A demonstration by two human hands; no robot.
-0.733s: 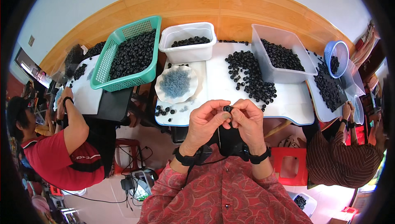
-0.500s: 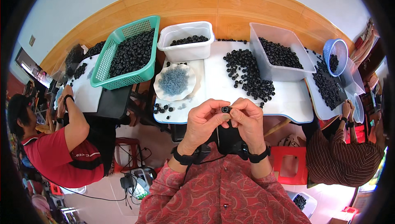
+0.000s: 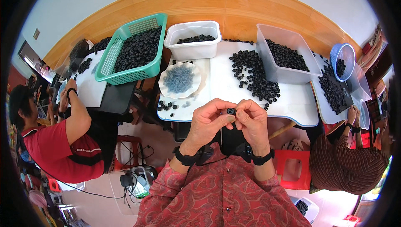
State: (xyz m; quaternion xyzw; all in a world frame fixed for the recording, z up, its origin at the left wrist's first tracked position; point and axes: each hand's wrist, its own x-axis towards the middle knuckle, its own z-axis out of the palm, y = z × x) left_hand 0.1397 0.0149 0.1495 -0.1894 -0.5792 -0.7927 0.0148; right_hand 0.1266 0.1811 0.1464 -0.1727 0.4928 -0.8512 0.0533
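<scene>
In front of my chest, my left hand [image 3: 210, 119] pinches a small black round part [image 3: 231, 111] between thumb and forefinger. The part has a hollow with a pale spot facing up. My right hand [image 3: 253, 122] is closed at the part's right side, its thumb and fingertips pressed together; what lies between them is hidden. Beyond my hands, many like black parts [image 3: 255, 76] lie loose on the white tabletop [image 3: 217, 70]. A scalloped white plate [image 3: 165, 90] to the left holds a heap of tiny clear bluish pieces [image 3: 179, 80].
Along the back stand a green basket [image 3: 129, 78], a white tub [image 3: 193, 51] and a clear bin [image 3: 288, 73], all with black parts. People work at the left [image 3: 62, 152] and right [image 3: 348, 160]. A red stool [image 3: 288, 168] stands right of me, near cables [image 3: 131, 185] on the left.
The view has shifted slightly, so the table and containers sit a little further right. My fingers stay at the black part, with its hollow turned a bit more into view.
</scene>
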